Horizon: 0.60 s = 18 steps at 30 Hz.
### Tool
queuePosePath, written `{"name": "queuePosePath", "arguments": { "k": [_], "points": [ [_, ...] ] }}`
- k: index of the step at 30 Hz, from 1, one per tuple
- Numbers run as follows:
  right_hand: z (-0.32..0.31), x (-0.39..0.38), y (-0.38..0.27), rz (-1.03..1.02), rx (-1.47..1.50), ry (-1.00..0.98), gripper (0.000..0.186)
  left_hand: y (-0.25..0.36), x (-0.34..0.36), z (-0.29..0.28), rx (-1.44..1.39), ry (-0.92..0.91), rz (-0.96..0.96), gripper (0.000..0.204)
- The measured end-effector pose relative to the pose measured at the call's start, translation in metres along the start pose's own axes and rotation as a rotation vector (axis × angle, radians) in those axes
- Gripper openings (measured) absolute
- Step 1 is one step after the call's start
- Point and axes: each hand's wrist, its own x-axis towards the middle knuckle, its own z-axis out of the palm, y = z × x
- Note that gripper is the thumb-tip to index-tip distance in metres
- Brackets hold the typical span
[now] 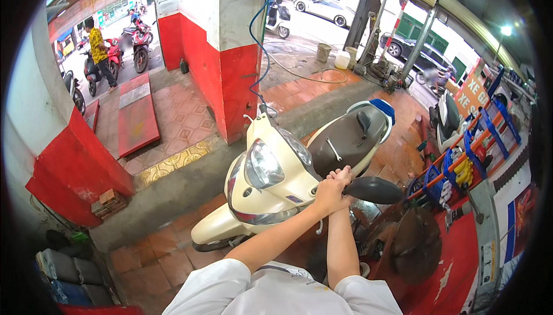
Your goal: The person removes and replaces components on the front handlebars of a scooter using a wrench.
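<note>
A cream scooter (262, 168) stands in front of me, its headlight facing my way. My left hand (329, 195) and my right hand (344, 173) are close together at the handlebar end, beside a black rear-view mirror (373, 190). The left one lies across the right wrist area, and both have curled fingers. Whatever they grip is hidden behind them. On the brown scooter seat (348, 136) lies a silver wrench (334, 149), just beyond my hands. A blue cloth (383, 109) rests at the seat's far end.
A red-and-white pillar (224, 67) with a hanging blue hose (252, 32) rises behind the scooter. To the right stand a blue-and-orange rack (461, 156) and a red panel (455, 257). Grey stacked packs (75, 269) sit lower left. A person in yellow (97, 47) is outside.
</note>
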Motion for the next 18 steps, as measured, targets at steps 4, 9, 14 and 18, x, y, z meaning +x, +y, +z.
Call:
{"name": "queuePosePath", "arguments": {
  "k": [4,9,14,18],
  "points": [
    [0.007,0.015,0.018,0.395,0.189,-0.143,0.022,-0.009,-0.002,0.001,-0.029,-0.007,-0.003,0.027],
    [0.029,0.039,0.012,0.592,0.133,-0.329,0.026,-0.01,-0.003,0.004,-0.066,-0.053,-0.052,0.024],
    [0.029,0.046,0.002,0.73,0.195,-0.469,0.023,-0.011,0.002,0.001,-0.116,-0.019,-0.034,0.022],
    [-0.02,0.074,0.029,0.748,0.551,-0.391,0.019,0.001,0.008,-0.017,-0.205,-0.227,0.018,0.029]
  ]
}}
